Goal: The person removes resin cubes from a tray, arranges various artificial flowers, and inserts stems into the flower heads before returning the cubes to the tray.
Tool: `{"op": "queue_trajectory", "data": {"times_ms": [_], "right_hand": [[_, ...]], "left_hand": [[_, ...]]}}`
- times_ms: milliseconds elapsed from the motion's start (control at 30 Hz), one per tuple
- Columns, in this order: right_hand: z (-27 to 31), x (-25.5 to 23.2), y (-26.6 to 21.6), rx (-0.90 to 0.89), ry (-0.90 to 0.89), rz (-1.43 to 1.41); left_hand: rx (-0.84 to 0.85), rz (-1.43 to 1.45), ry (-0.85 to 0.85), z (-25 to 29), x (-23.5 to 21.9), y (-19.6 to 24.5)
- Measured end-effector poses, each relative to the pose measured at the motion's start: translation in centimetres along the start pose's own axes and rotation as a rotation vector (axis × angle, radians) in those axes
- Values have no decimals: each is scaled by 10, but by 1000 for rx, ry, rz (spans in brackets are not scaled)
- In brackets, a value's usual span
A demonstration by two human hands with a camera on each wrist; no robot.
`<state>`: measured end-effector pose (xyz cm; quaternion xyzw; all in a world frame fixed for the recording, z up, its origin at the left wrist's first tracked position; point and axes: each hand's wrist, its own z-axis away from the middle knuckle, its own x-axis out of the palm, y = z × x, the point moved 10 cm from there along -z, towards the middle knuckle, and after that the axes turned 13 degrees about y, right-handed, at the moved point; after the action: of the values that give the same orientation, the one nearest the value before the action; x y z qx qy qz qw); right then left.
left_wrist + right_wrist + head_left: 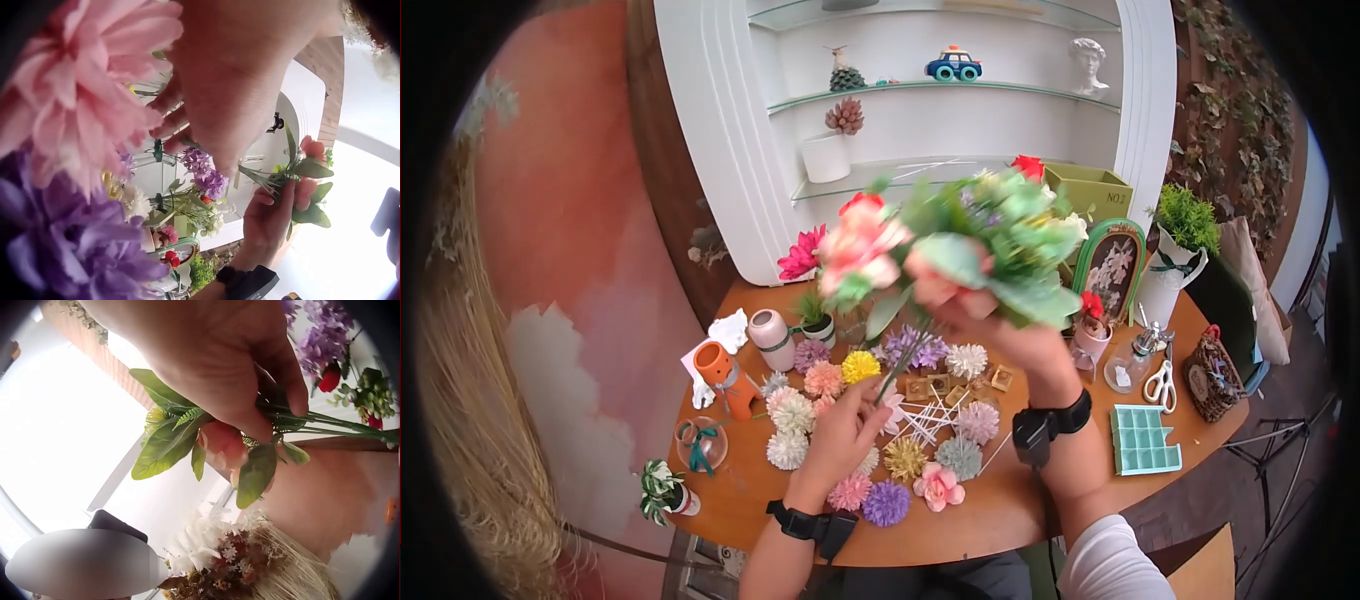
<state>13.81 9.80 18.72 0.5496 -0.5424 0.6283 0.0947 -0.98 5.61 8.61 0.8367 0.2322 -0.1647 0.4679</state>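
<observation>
A bouquet of artificial flowers (945, 268), with coral blooms and broad green leaves, is held up over the table and looks blurred in the head view. My right hand (1028, 348) grips it by the stems just under the blooms. Lower down, my left hand (845, 432) pinches the thin green stems (905, 362) near their ends. In the right wrist view, the fingers of the right hand (212, 362) curl round the stems (331, 423), with a peach bloom (224, 445) and leaves beside them. The left wrist view shows the left hand (240, 75) at the stem tips.
Round flower heads, such as a purple one (887, 503) and a yellow one (861, 366), lie around white sticks (930, 422) on the wooden table (990, 520). To the right are a mint compartment tray (1146, 440), scissors (1161, 386) and a basket (1215, 372). An orange vase (725, 375) stands left.
</observation>
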Motion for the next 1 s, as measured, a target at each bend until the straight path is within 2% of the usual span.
{"op": "queue_trajectory", "data": {"times_ms": [67, 100, 167, 200, 300, 333, 367, 433, 467, 500, 567, 600, 667, 700, 767, 933, 1000], "right_hand": [[27, 21, -56, -768, 198, 1022], [47, 41, -67, -1148, 291, 1538], [48, 4, -93, -1106, 485, 1527], [47, -34, -105, -1053, 565, 1356], [51, -38, -105, -1111, 542, 1242], [51, -42, -102, -1159, 492, 1102], [49, -44, -101, -1215, 591, 1339], [49, -35, -92, -1351, 511, 1352], [48, -32, -89, -1352, 475, 1310], [35, -23, -84, -1326, 425, 1475], [30, -29, -89, -1307, 339, 1236], [28, -32, -91, -1305, 343, 1235], [27, -27, -90, -1425, 456, 1565], [22, -29, -93, -1424, 459, 1563], [12, -42, -104, -1274, 470, 1132], [11, -33, -97, -1214, 406, 1046], [9, -18, -85, -1320, 331, 1421]], "left_hand": [[51, 101, 150, -3, -12, 0], [39, 102, 146, -3, -11, -4], [156, 38, 242, -5, -22, 1], [156, 41, 246, -5, -22, 0], [190, 16, 242, -3, -19, 4], [189, 15, 238, -3, -18, 4], [191, 14, 245, -3, -18, 4], [194, 10, 247, -2, -18, 4], [188, 11, 249, -2, -18, 2], [182, 13, 252, -3, -18, 0], [177, 12, 243, -3, -16, -2], [171, 12, 238, -3, -15, -3], [173, 7, 235, -3, -14, -5], [176, 4, 236, -3, -14, -5], [173, 2, 234, -3, -14, -6], [173, 0, 224, -2, -13, -4], [93, -9, 170, -2, -10, -6]]}}
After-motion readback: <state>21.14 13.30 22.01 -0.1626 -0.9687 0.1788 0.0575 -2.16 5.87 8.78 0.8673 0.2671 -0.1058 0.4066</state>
